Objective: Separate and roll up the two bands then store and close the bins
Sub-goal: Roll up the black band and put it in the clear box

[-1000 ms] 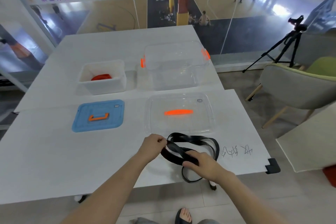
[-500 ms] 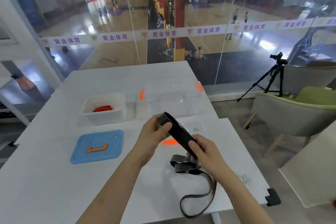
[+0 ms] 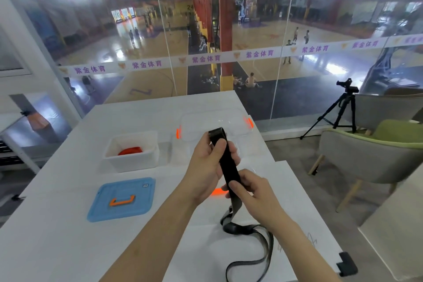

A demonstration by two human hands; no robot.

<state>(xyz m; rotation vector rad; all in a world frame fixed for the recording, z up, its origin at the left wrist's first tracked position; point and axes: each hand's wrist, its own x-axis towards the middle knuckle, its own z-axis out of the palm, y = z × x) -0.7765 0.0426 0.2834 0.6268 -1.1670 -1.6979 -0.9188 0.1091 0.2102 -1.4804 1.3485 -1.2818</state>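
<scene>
The black band [image 3: 229, 167] has come up off the worktop [image 3: 57, 224] and is now pulled straight between both hands: left hand [image 3: 206, 167] pinching the folded top end, right hand [image 3: 249, 192] closed lower down. Rolling looks about to begin. The tail trails past the bottom edge, and the clear bin [image 3: 215, 126] is hard to make out.

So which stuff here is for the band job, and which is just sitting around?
For the job:
- black band, held by the left hand and right hand
- red band inside the white bin
- blue lid
- clear bin
- clear lid, mostly hidden by the hands

Just sitting around:
- tripod
- green chair
</scene>
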